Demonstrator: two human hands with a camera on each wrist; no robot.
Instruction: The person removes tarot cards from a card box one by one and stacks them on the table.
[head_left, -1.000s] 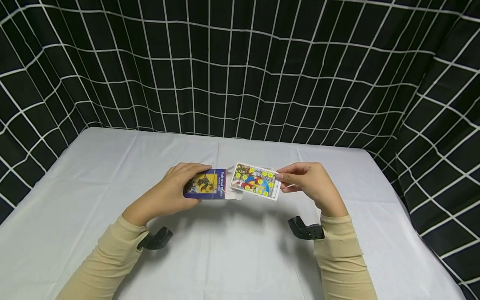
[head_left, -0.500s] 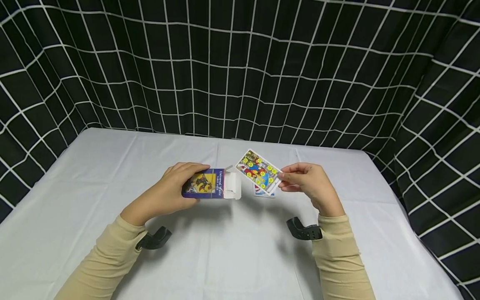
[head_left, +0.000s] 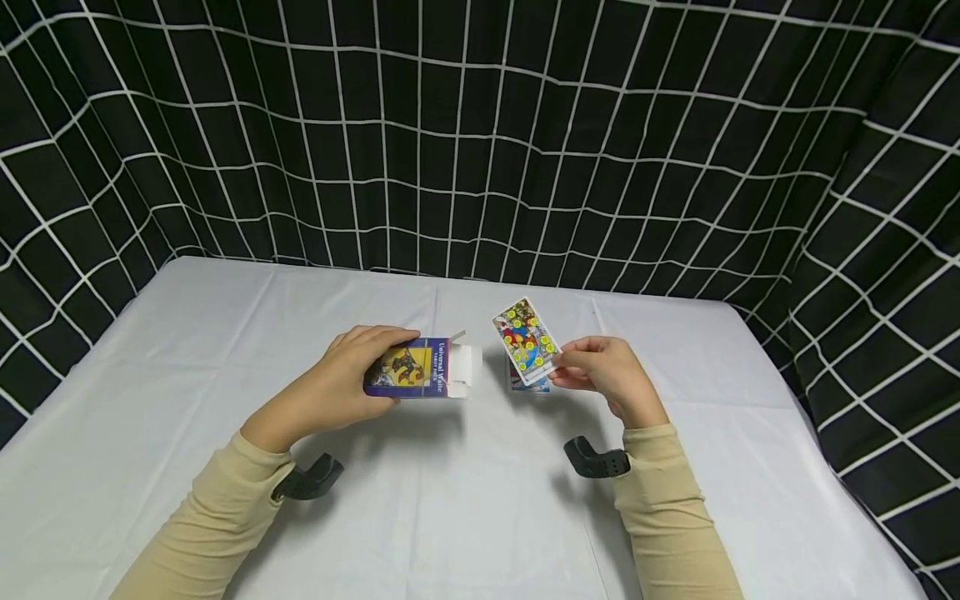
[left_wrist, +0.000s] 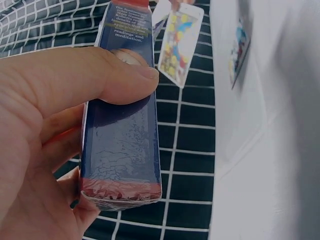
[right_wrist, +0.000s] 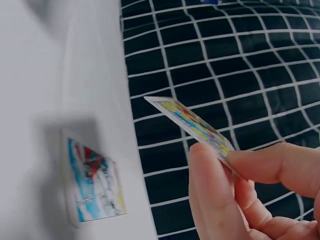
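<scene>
My left hand [head_left: 348, 373] grips a blue-purple tarot card box [head_left: 408, 368], its thumb pressed along the narrow side in the left wrist view. The box lies on its side in the air, with its white end flap [head_left: 463, 367] folded out toward the right. Between thumb and fingers, my right hand [head_left: 606, 371] pinches a tarot card [head_left: 527, 340] with yellow discs on it, held tilted. Below that card, a second tarot card [right_wrist: 95, 182] with a blue and red picture lies face up on the white cloth, partly covered by the held card in the head view.
A white cloth [head_left: 480, 500] covers the table. Black curtains [head_left: 480, 150] with a white grid stand behind it and at both sides. A black strap mount [head_left: 311, 479] sits on the left wrist, another black mount [head_left: 596, 458] on the right.
The right hand has drawn the yellow-disc card away from the box mouth and turned it more upright. The card on the cloth has come into sight beneath it. The left hand stays nearly still.
</scene>
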